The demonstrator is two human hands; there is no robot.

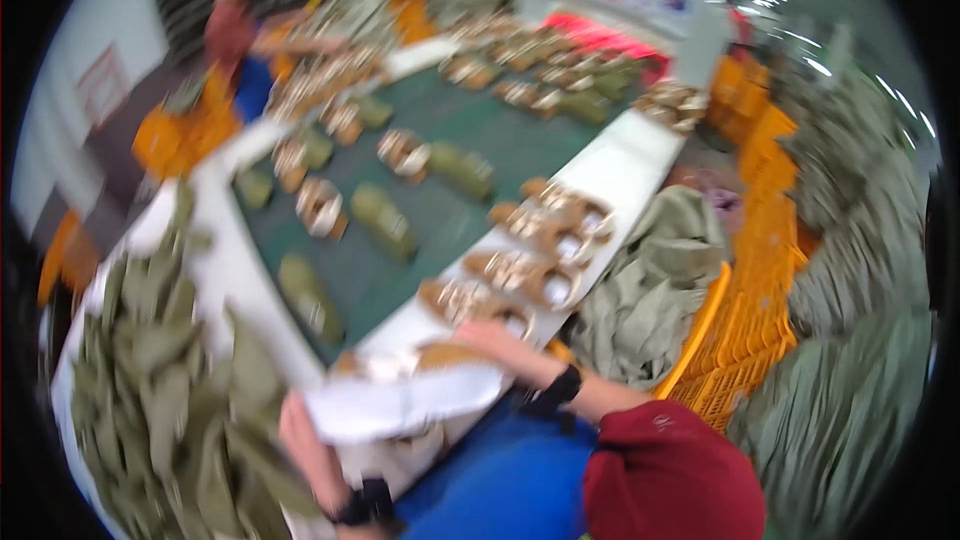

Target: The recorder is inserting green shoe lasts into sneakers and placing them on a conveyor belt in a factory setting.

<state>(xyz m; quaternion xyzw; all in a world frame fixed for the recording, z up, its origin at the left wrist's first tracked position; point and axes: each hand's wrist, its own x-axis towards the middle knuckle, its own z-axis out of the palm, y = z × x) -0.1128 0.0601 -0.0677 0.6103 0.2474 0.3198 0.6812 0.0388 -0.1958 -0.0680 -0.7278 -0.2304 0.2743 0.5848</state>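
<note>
A white flexible sheet-like piece (400, 405) stretches between my hands above the near end of the white ledge. My left hand (308, 445) is closed at its left end, with motion blur over the fingers. Just beyond its upper right edge, my right hand (495, 345) reaches over a tan shoe upper (448, 355); its fingertips are smeared, so its grip is unclear. More tan shoe uppers with pale insides (520, 275) lie in a row along the ledge, right beside that hand.
Olive-green shoe-shaped forms (383, 222) and tan uppers stand on a green conveyor belt (440, 275). Olive pieces (180, 390) are heaped at left. Orange baskets (745, 340) and grey-green cloth (650, 290) line the right. Another person (235, 40) works across the belt.
</note>
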